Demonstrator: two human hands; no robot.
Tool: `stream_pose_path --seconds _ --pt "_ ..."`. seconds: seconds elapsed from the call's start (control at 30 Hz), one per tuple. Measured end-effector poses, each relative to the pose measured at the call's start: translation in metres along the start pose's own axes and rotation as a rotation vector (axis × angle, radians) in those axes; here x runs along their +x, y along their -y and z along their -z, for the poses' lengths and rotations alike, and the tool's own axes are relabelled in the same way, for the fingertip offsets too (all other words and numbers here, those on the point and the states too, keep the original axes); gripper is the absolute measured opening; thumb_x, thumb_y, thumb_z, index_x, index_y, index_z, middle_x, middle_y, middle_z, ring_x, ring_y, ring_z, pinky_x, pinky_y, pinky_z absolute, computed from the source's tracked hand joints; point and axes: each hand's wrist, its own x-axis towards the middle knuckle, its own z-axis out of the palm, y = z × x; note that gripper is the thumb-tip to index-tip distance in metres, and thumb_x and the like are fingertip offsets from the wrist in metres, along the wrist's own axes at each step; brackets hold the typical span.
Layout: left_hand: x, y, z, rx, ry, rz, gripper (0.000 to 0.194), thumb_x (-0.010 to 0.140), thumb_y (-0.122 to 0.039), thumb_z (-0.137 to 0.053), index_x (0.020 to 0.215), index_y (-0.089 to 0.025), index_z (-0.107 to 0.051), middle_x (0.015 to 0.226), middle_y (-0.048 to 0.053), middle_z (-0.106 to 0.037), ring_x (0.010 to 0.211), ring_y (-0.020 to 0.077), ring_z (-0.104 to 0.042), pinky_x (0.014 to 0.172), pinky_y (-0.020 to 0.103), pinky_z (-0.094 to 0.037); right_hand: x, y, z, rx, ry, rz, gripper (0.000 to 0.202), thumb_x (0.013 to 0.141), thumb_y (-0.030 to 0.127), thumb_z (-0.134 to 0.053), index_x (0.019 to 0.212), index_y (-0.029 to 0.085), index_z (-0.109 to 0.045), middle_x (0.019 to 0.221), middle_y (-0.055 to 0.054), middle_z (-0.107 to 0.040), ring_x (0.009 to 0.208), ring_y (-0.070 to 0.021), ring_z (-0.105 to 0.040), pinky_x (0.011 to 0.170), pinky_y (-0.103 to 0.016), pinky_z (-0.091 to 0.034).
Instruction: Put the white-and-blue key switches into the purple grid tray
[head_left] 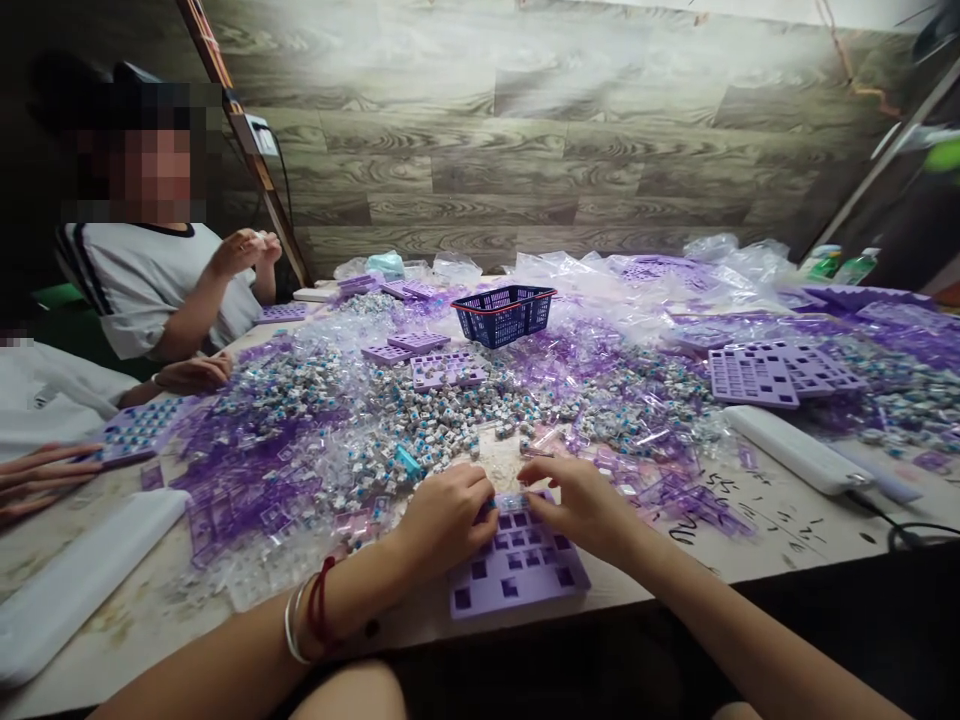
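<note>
A purple plate with rows of square holes lies at the front edge of the table, between my two hands. My left hand is over its far left corner, fingers curled together; a bit of blue shows at the fingertips, but I cannot make out what is held. At the far edge of the plate, my right hand has its thumb on the top face and its forefinger bent over that edge. Small white-and-blue switches are heaped just beyond. One light-blue block lies among them.
A dark blue basket stands mid-table. More purple plates are stacked at right. White elongated devices lie on both sides. A co-worker sits at left; another person's hands reach in nearby, around a filled plate.
</note>
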Motion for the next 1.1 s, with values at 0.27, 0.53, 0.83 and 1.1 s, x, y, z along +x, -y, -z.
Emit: stream_pose_path --seconds 0.27,0.53,0.83,1.1 --pt "0.0018 0.0041 0.0015 -0.232 -0.018 0.061 0.004 0.082 -0.021 -0.063 0.084 -0.018 -0.065 0.089 0.001 -0.061 0.09 0.0179 -0.056 0.079 0.029 -0.042 -0.0008 0.0055 0.0 0.037 0.061 -0.025 0.014 0.076 0.014 -0.059 0.086 0.018 -0.069 0.088 -0.005 -0.073 0.081 -0.0195 -0.067 0.07 -0.029 -0.048" --pt "0.0028 0.0033 0.0033 -0.181 -0.03 -0.026 0.003 0.08 -0.015 -0.061 0.078 -0.015 -0.063 0.083 0.003 -0.06 0.086 0.0188 -0.052 0.08 0.03 -0.041 0.0019 0.006 0.0003 0.045 0.029 0.003 0.017 0.075 0.012 -0.06 0.088 0.018 -0.069 0.091 -0.005 -0.073 0.084 -0.0191 -0.065 0.074 -0.031 -0.048" --pt "0.0041 0.0094 0.0014 -0.408 -0.017 0.081 0.002 0.08 -0.017 -0.065 0.082 -0.017 -0.066 0.086 0.001 -0.06 0.088 0.0165 -0.054 0.08 0.027 -0.039 0.0035 0.0078 0.004 0.064 0.032 -0.005 0.014 0.076 0.015 -0.061 0.088 0.018 -0.068 0.091 -0.005 -0.072 0.084 -0.0191 -0.065 0.076 -0.032 -0.05" --pt "0.0045 0.0087 -0.0001 -0.374 -0.037 0.057 0.001 0.08 -0.018 -0.065 0.08 -0.017 -0.066 0.085 0.002 -0.061 0.086 0.017 -0.054 0.081 0.028 -0.041 0.0031 0.0052 0.0055 0.07 0.013 0.003 0.014 0.075 0.013 -0.062 0.087 0.018 -0.068 0.087 -0.004 -0.072 0.082 -0.018 -0.066 0.072 -0.029 -0.05"
